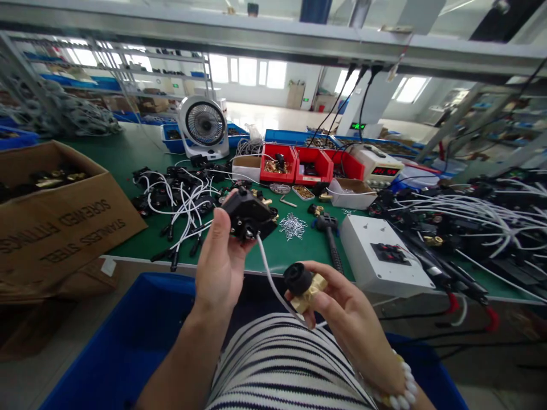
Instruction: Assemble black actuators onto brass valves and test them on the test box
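My left hand [222,267] is wrapped round a black plastic housing [249,213], held up above the front edge of the bench. A white cable [269,273] hangs from the housing's underside and runs down past my right hand [342,304]. Between the thumb and fingers of that hand sits a brass valve body [308,293] with a round black cap [298,277] on top. The two parts are apart. Beyond them on the green bench lie a heap of small silvery pins [293,226] and a black-handled hammer [330,239].
Black units with white cables are piled at left [183,193] and right [504,222]. Red bins [314,165], a fan [205,128] and a power supply [376,162] stand behind. A grey switch box [384,256] is at right, a cardboard box [64,222] at left, blue tubs [128,336] below.
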The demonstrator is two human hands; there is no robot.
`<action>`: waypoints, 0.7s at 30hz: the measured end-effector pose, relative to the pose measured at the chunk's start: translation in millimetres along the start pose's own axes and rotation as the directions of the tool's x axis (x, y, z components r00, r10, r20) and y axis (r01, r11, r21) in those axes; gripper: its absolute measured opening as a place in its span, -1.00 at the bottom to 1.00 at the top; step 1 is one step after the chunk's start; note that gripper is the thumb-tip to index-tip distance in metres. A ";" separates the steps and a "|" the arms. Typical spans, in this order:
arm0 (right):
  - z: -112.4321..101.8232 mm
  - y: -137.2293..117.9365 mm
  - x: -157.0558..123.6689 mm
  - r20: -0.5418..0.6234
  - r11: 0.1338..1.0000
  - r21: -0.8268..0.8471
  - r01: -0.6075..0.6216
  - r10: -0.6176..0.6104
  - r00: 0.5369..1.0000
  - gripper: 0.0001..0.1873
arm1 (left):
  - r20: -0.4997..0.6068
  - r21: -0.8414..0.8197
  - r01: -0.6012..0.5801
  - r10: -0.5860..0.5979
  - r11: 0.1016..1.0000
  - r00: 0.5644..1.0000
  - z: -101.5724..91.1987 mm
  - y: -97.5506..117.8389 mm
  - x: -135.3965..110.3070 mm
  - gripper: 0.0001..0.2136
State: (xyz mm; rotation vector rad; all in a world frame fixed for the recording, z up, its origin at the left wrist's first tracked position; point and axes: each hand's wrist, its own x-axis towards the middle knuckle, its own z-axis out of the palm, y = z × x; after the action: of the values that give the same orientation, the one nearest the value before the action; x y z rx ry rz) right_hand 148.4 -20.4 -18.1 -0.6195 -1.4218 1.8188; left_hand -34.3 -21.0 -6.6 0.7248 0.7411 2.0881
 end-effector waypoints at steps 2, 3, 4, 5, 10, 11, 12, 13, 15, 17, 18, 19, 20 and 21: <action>1.5 -2.4 0.0 0.053 0.998 0.056 0.033 -0.036 0.998 -0.64 | 0.048 -0.081 0.126 -0.122 0.989 0.991 2.6 -0.4 -1.9 -0.57; 3.1 -4.0 0.1 0.075 0.996 0.077 0.037 -0.042 0.996 -0.63 | 0.070 -0.094 0.159 -0.153 0.983 0.986 4.3 -1.5 -4.7 -0.59; 4.8 -5.7 0.2 0.093 0.995 0.092 0.035 -0.043 0.995 -0.61 | 0.087 -0.092 0.175 -0.167 0.980 0.982 6.0 -2.8 -8.1 -0.60; 6.5 -7.3 0.4 0.104 0.994 0.102 0.031 -0.041 0.994 -0.59 | 0.099 -0.074 0.167 -0.160 0.983 0.982 7.5 -3.9 -11.7 -0.61; 10.0 -10.8 1.0 0.121 0.993 0.097 0.062 -0.073 0.990 -0.54 | 0.102 0.141 -0.039 0.024 0.989 0.995 9.5 -1.4 -23.9 -0.65; 10.3 -11.3 1.0 0.123 0.993 0.092 0.077 -0.088 0.989 -0.54 | 0.100 0.186 -0.068 0.050 0.980 0.994 8.9 0.0 -24.5 -0.64; 10.6 -12.1 1.0 0.124 0.992 0.091 0.087 -0.098 0.987 -0.54 | 0.101 0.232 -0.093 0.071 0.968 0.992 8.1 0.8 -24.5 -0.63; 11.1 -13.2 0.8 0.125 0.991 0.094 0.096 -0.108 0.986 -0.54 | 0.109 0.276 -0.114 0.087 0.954 0.990 7.0 0.6 -23.6 -0.63; 12.4 -16.1 0.3 0.139 0.987 0.106 0.117 -0.132 0.982 -0.53 | 0.127 0.349 -0.171 0.134 0.921 0.983 2.9 -4.4 -19.2 -0.63; 13.6 -18.7 -0.2 0.152 0.983 0.122 0.136 -0.154 0.976 -0.53 | 0.132 0.505 -0.223 0.181 0.834 0.975 -5.5 -17.4 -10.7 -0.60; 13.9 -19.3 -0.3 0.155 0.982 0.127 0.143 -0.162 0.975 -0.53 | 0.125 0.598 -0.231 0.195 0.767 0.973 -11.7 -27.1 -5.0 -0.55; 14.0 -19.3 -0.1 0.153 0.981 0.129 0.144 -0.163 0.975 -0.52 | 0.118 0.711 -0.214 0.187 0.670 0.975 -19.3 -38.3 1.4 -0.49; 13.7 -18.4 0.3 0.147 0.982 0.129 0.137 -0.156 0.977 -0.53 | 0.105 0.779 -0.181 0.161 0.600 0.981 -27.8 -50.5 8.2 -0.43; 13.0 -16.7 1.0 0.139 0.984 0.126 0.126 -0.143 0.980 -0.53 | 0.084 0.823 -0.142 0.129 0.551 0.988 -36.8 -62.8 15.2 -0.40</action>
State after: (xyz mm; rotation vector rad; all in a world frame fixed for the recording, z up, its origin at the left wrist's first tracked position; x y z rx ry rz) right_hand 142.3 -25.6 1.5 -0.3270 -1.4046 1.8555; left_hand -37.8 14.6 -71.8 1.3316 1.7720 1.7689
